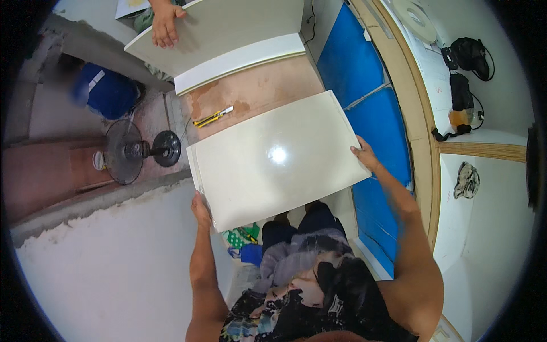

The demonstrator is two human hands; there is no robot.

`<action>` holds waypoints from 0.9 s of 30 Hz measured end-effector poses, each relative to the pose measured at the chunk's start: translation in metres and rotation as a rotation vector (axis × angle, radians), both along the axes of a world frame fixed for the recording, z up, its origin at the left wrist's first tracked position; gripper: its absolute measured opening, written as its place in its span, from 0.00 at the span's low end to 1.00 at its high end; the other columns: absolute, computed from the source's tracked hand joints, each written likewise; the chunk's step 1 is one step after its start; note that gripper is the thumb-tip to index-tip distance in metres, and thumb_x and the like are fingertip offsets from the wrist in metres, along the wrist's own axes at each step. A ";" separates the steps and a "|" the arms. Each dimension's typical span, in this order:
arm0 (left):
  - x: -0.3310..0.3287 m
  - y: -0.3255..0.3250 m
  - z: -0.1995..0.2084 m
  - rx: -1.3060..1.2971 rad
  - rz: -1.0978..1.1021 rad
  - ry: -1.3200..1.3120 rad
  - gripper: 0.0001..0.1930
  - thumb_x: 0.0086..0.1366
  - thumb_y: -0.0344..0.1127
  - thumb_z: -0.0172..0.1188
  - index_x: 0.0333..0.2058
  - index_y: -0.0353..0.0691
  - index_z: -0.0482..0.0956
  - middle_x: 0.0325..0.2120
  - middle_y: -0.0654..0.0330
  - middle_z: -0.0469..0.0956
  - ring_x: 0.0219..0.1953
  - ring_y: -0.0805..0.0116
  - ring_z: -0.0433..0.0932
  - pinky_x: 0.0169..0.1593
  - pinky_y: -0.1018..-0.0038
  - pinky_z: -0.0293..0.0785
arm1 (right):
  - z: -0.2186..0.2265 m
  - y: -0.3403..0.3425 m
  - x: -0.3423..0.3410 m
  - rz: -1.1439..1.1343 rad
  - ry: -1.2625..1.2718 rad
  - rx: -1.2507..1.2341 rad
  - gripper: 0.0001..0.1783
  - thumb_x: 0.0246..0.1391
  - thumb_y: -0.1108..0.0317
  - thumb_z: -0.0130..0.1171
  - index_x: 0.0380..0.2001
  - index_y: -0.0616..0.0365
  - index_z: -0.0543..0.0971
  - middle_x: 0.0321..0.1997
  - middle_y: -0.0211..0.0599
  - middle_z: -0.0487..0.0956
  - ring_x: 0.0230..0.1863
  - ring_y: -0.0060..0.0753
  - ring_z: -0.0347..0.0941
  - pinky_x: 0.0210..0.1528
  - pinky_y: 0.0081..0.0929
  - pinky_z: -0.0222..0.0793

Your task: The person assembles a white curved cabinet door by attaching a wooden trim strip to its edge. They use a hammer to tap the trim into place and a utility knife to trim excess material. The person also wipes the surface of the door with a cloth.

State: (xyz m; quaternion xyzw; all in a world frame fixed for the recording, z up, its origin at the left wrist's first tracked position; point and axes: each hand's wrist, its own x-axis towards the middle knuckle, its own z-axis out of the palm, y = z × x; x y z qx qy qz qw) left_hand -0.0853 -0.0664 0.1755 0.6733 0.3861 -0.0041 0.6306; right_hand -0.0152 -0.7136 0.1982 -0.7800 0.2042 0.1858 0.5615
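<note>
I hold a large glossy white square tile (273,159) out in front of me, level and above the floor. My left hand (200,210) grips its near left edge. My right hand (364,155) grips its right edge. A light glare spot shows near the tile's middle. Beyond it, another person's hand (165,24) rests on a second big white tile (222,28) that lies over a laid white tile (239,62).
A yellow utility knife (212,118) lies on the bare reddish screed (256,91). A standing fan (137,151) and a blue bucket (108,91) are at the left. Blue sheeting (370,108) runs along the right. Black bags (470,54) lie at the far right.
</note>
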 end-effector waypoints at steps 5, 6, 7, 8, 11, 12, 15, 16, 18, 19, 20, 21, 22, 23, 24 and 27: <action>0.022 -0.015 -0.062 0.052 0.033 -0.100 0.25 0.72 0.52 0.52 0.44 0.30 0.78 0.40 0.56 0.78 0.43 0.67 0.74 0.50 0.72 0.70 | -0.065 -0.006 0.013 -0.102 0.116 -0.025 0.36 0.60 0.71 0.61 0.69 0.54 0.61 0.63 0.44 0.72 0.59 0.37 0.70 0.60 0.32 0.67; 0.022 -0.015 -0.071 0.026 0.048 -0.096 0.24 0.72 0.52 0.52 0.44 0.30 0.77 0.40 0.56 0.79 0.43 0.67 0.74 0.50 0.72 0.70 | -0.071 -0.006 0.017 -0.093 0.111 -0.044 0.36 0.60 0.70 0.61 0.69 0.53 0.62 0.63 0.44 0.72 0.59 0.38 0.70 0.60 0.32 0.67; 0.021 -0.017 -0.075 -0.002 0.060 -0.089 0.24 0.72 0.52 0.52 0.44 0.30 0.77 0.40 0.56 0.79 0.43 0.67 0.74 0.50 0.72 0.71 | -0.075 -0.003 0.017 -0.088 0.109 -0.063 0.36 0.60 0.70 0.61 0.69 0.52 0.62 0.64 0.44 0.72 0.60 0.39 0.71 0.60 0.33 0.67; 0.022 -0.019 -0.079 -0.030 0.070 -0.082 0.24 0.72 0.51 0.52 0.44 0.30 0.77 0.40 0.56 0.79 0.43 0.67 0.75 0.50 0.71 0.71 | -0.077 -0.003 0.017 -0.083 0.107 -0.083 0.36 0.60 0.69 0.61 0.70 0.51 0.62 0.64 0.44 0.72 0.60 0.40 0.71 0.60 0.34 0.68; 0.017 -0.016 -0.084 0.084 0.090 -0.059 0.25 0.72 0.51 0.52 0.43 0.28 0.78 0.40 0.57 0.79 0.43 0.65 0.75 0.51 0.69 0.71 | -0.071 0.016 0.028 -0.097 0.204 -0.122 0.38 0.59 0.62 0.63 0.70 0.51 0.62 0.65 0.48 0.71 0.62 0.44 0.70 0.61 0.38 0.67; 0.016 -0.011 -0.087 0.070 0.077 -0.009 0.25 0.72 0.51 0.52 0.43 0.27 0.79 0.41 0.56 0.79 0.43 0.63 0.76 0.51 0.68 0.71 | -0.065 0.022 0.031 -0.059 0.231 -0.183 0.38 0.58 0.58 0.63 0.69 0.52 0.62 0.66 0.48 0.71 0.63 0.45 0.69 0.61 0.39 0.67; 0.015 0.020 -0.108 0.192 -0.164 0.173 0.26 0.71 0.50 0.53 0.44 0.25 0.79 0.42 0.49 0.80 0.46 0.56 0.77 0.53 0.64 0.71 | -0.067 0.026 0.022 0.018 0.244 -0.372 0.41 0.56 0.50 0.64 0.68 0.55 0.64 0.67 0.50 0.69 0.64 0.47 0.67 0.64 0.41 0.65; 0.012 0.024 -0.091 0.334 -0.336 0.259 0.27 0.70 0.50 0.53 0.45 0.25 0.79 0.43 0.45 0.80 0.48 0.53 0.77 0.54 0.63 0.70 | -0.067 0.034 0.018 0.057 0.201 -0.457 0.41 0.56 0.48 0.64 0.67 0.56 0.64 0.67 0.51 0.68 0.65 0.47 0.67 0.64 0.41 0.64; 0.007 -0.003 -0.053 0.663 -0.542 0.180 0.27 0.70 0.50 0.54 0.48 0.25 0.78 0.45 0.40 0.79 0.50 0.48 0.76 0.56 0.61 0.70 | -0.078 0.044 -0.003 -0.027 0.091 -0.566 0.38 0.57 0.44 0.61 0.64 0.56 0.68 0.69 0.48 0.65 0.65 0.48 0.66 0.66 0.42 0.63; 0.014 -0.029 -0.061 0.566 -0.602 0.139 0.28 0.71 0.52 0.51 0.46 0.25 0.79 0.46 0.40 0.78 0.48 0.47 0.76 0.54 0.58 0.70 | -0.106 0.030 -0.039 -0.056 -0.031 -0.637 0.34 0.63 0.44 0.54 0.64 0.55 0.69 0.70 0.46 0.64 0.66 0.47 0.64 0.68 0.42 0.60; 0.015 -0.107 -0.033 0.527 -0.612 0.006 0.25 0.70 0.49 0.54 0.45 0.26 0.79 0.44 0.41 0.78 0.45 0.50 0.76 0.50 0.60 0.72 | -0.145 -0.008 -0.086 -0.026 0.035 -0.494 0.31 0.68 0.45 0.45 0.63 0.55 0.70 0.71 0.42 0.64 0.68 0.44 0.61 0.71 0.42 0.54; 0.015 -0.099 -0.039 0.423 -0.623 -0.127 0.21 0.69 0.44 0.58 0.48 0.28 0.77 0.46 0.43 0.77 0.45 0.53 0.76 0.48 0.64 0.72 | -0.134 0.066 -0.059 -0.059 0.027 -0.323 0.30 0.69 0.46 0.43 0.64 0.55 0.70 0.69 0.39 0.66 0.68 0.40 0.61 0.71 0.39 0.53; 0.012 -0.120 -0.022 0.468 -0.687 -0.205 0.21 0.68 0.39 0.61 0.52 0.29 0.74 0.49 0.46 0.74 0.47 0.56 0.75 0.48 0.66 0.71 | -0.105 0.128 -0.050 -0.112 0.044 -0.186 0.29 0.70 0.47 0.41 0.64 0.55 0.70 0.67 0.36 0.68 0.68 0.36 0.62 0.71 0.36 0.52; 0.008 -0.183 0.032 0.332 -0.808 -0.246 0.22 0.68 0.36 0.59 0.56 0.29 0.70 0.53 0.45 0.71 0.52 0.53 0.73 0.54 0.62 0.69 | -0.106 0.154 -0.078 -0.197 -0.108 0.083 0.30 0.68 0.45 0.42 0.64 0.54 0.69 0.66 0.37 0.69 0.66 0.34 0.63 0.70 0.36 0.54; -0.002 -0.230 0.061 0.357 -0.955 -0.480 0.27 0.68 0.36 0.57 0.61 0.29 0.65 0.57 0.43 0.69 0.60 0.49 0.67 0.63 0.58 0.62 | -0.108 0.184 -0.099 -0.263 -0.254 0.425 0.32 0.67 0.43 0.44 0.64 0.53 0.68 0.65 0.38 0.69 0.64 0.33 0.64 0.68 0.35 0.56; -0.034 -0.316 0.131 0.338 -1.462 -0.810 0.38 0.68 0.56 0.49 0.67 0.34 0.59 0.66 0.43 0.59 0.69 0.44 0.56 0.70 0.50 0.46 | -0.080 0.238 -0.128 -0.249 -0.613 1.284 0.42 0.61 0.29 0.40 0.65 0.49 0.66 0.64 0.42 0.69 0.61 0.38 0.68 0.65 0.42 0.62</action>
